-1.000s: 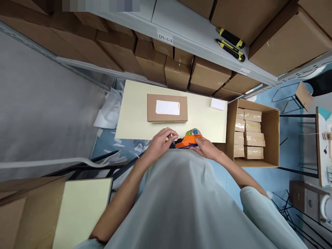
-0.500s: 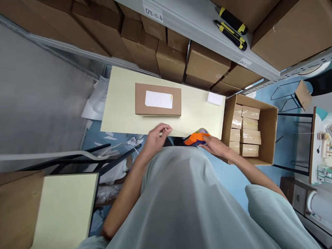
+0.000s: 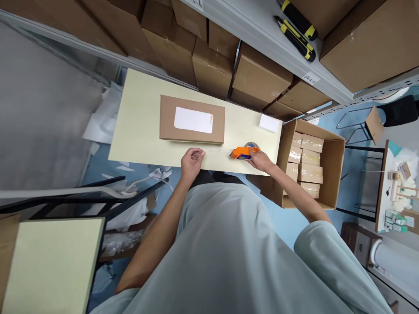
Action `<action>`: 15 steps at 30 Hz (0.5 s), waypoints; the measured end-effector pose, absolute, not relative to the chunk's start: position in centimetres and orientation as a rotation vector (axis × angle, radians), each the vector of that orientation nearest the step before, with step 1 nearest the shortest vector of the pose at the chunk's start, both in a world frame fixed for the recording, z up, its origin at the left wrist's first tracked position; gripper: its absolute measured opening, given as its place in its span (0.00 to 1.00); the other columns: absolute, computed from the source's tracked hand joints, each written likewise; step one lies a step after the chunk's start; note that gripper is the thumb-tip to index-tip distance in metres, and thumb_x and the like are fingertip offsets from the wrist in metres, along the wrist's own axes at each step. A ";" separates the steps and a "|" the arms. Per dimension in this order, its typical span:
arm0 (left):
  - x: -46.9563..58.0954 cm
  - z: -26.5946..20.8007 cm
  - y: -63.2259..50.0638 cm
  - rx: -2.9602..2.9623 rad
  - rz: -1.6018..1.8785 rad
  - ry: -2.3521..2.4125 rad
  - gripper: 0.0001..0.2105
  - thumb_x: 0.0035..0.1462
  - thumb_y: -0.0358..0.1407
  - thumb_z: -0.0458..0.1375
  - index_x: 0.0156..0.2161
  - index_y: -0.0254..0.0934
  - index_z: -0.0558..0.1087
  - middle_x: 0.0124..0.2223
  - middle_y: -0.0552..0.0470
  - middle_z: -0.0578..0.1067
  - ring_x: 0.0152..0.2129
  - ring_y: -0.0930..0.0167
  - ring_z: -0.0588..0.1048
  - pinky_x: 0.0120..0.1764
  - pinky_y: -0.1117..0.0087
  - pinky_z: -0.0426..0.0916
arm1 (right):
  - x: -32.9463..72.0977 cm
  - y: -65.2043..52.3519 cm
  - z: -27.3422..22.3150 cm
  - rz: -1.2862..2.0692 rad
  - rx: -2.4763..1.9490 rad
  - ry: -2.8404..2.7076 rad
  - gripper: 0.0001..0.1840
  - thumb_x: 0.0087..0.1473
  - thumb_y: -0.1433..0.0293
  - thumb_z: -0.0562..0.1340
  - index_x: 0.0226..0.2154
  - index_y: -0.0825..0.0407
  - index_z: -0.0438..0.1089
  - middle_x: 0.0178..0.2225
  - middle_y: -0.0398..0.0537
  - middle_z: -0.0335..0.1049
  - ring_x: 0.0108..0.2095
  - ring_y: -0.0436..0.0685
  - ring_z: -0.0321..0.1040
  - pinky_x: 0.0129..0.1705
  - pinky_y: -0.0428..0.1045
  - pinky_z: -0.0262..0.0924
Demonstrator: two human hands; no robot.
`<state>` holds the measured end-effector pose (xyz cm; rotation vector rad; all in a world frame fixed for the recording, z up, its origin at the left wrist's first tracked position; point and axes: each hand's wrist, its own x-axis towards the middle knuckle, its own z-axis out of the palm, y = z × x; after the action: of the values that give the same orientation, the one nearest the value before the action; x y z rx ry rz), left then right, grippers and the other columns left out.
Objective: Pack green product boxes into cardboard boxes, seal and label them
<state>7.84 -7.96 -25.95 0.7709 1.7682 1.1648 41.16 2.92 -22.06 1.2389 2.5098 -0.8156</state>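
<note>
The person's own shirt fills the lower middle of the view and hides the near table edge below the arms, and the strip of clear tape point(image 3: 218, 151) stretched between the hands is so faint that only a thin line of it shows. The right hand point(image 3: 260, 160) is closed around the orange tape dispenser point(image 3: 241, 152), which sits on the table point(image 3: 137, 131) near its front right corner; the roll behind the handle is partly covered. The left hand point(image 3: 190, 159) is at the front edge, fingers curled together, apparently pinching the tape's free end, though the grip itself is too small to confirm. The flat cardboard box point(image 3: 192, 119) with its white label lies just beyond the hands, untouched, with bare tabletop to its left and right. An open carton of packages point(image 3: 310, 161) stands against the table's right end. Compared with half a second ago, the hands have spread apart and the dispenser has moved onto the tabletop.
</note>
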 end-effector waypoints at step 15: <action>12.1 -30.3 -4.0 0.428 1.446 1.974 0.02 0.61 0.30 0.63 0.39 0.38 0.75 0.40 0.50 0.80 0.36 0.71 0.78 0.46 0.69 0.76 | 37.9 5.3 -23.0 -0.423 1.183 2.244 0.31 0.81 0.53 0.48 0.66 0.62 0.61 0.52 0.68 0.77 0.53 0.72 0.78 0.57 0.61 0.72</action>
<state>12.07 -3.98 -30.26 0.4280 1.9740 1.4462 37.95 5.31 -22.95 1.1828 2.2437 -0.4234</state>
